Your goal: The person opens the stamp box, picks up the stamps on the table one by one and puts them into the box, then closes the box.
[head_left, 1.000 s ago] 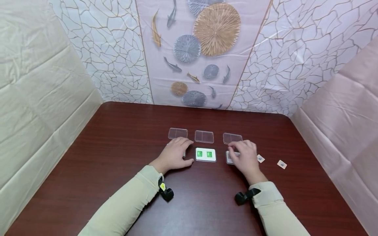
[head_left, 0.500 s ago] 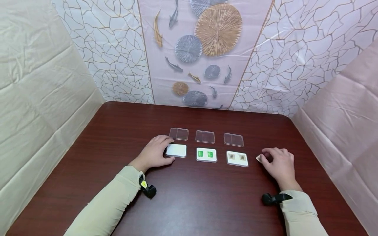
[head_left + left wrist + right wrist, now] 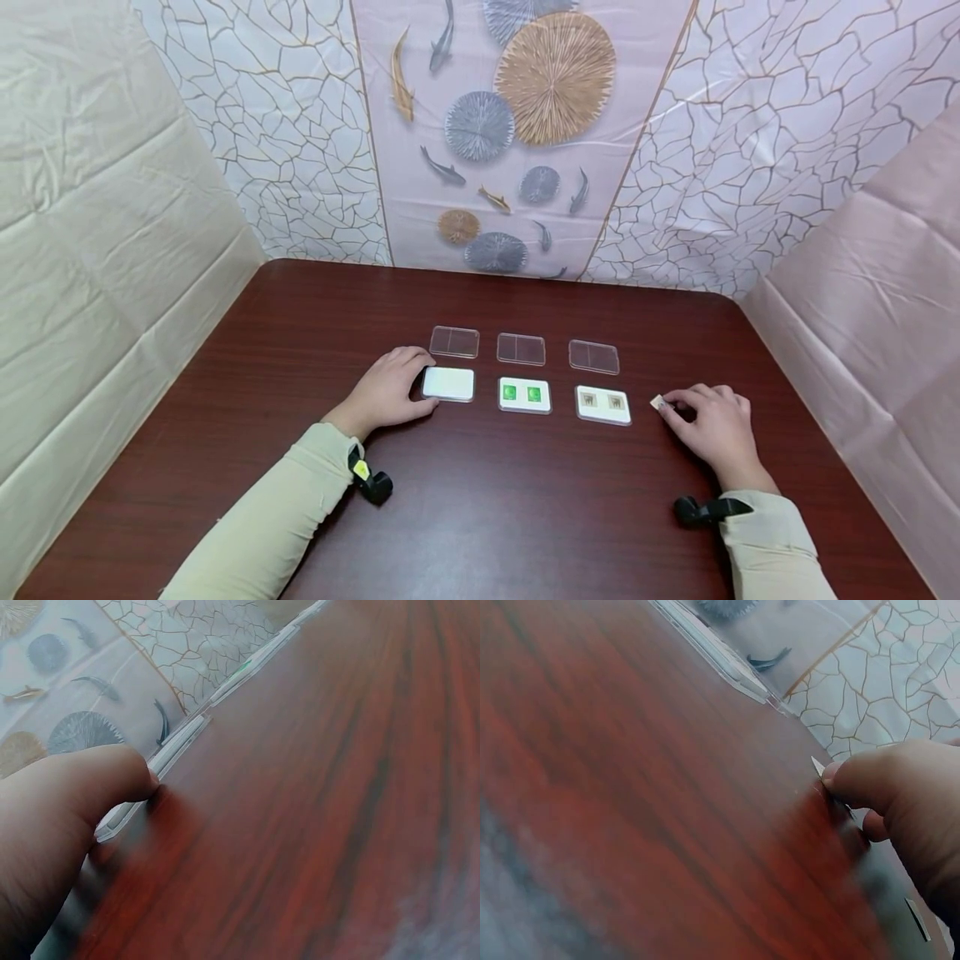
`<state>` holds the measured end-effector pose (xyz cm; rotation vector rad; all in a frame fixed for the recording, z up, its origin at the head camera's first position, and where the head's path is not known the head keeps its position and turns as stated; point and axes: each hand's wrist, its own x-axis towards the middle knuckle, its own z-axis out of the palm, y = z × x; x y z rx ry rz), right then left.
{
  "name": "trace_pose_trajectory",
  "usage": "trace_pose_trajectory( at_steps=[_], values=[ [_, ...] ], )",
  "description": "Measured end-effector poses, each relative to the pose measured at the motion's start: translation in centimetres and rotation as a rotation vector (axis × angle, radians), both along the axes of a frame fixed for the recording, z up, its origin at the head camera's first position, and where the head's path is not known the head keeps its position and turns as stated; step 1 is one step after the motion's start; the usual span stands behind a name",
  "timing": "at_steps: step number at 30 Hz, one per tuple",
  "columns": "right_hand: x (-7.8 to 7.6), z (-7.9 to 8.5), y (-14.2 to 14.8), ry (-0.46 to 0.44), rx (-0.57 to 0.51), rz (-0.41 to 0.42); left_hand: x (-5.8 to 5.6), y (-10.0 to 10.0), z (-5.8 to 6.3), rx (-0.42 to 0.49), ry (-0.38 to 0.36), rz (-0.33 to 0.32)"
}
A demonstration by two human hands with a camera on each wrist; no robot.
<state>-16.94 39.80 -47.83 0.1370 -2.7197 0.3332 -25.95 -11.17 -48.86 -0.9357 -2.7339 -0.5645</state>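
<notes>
My left hand point(image 3: 386, 392) rests at the left end of a flat clear case with a blank white insert point(image 3: 448, 384). Its thumb touches the case's near edge, also visible in the left wrist view, and the fingers reach the far edge. Beyond the right end of the row, my right hand point(image 3: 716, 429) pinches a small white card point(image 3: 657, 402) between thumb and fingers. That card looks tilted off the table in the right wrist view. Another small card point(image 3: 917, 920) lies by the hand there; the head view hides it.
A case with two green stamp-like pictures point(image 3: 524, 395) lies mid-row. Right of it is a case with two brownish pictures point(image 3: 603, 405). Behind them lie three clear lids, left point(image 3: 454, 342), middle point(image 3: 521, 349) and right point(image 3: 594, 357). All sit on a dark red-brown table point(image 3: 480, 517).
My right hand has moved right from the right-hand case to the small card and now pinches it. My left hand has shifted left, uncovering the blank case.
</notes>
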Motion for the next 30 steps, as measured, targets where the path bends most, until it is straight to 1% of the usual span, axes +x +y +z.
trace_pose_trajectory(
  at_steps=[10, 17, 22, 27, 30],
  values=[
    [0.0, 0.3, -0.7, -0.006, 0.031, 0.005, 0.1, -0.1, -0.1, 0.003, -0.007, 0.003],
    [0.1, 0.3, -1.1, 0.017, 0.01, 0.002, 0.2, -0.1, 0.0, -0.002, -0.028, 0.009],
    [0.0, 0.0, -1.3, 0.019, -0.056, -0.007, 0.2, 0.0, 0.0, -0.003, -0.024, 0.005],
    [-0.3, -0.3, -1.3, 0.01, -0.166, -0.036, 0.1, 0.0, 0.1, 0.0, -0.017, 0.003],
    [-0.6, -0.3, -1.4, 0.012, -0.261, -0.069, 0.1, 0.0, 0.2, 0.008, -0.014, 0.002]
  ],
)
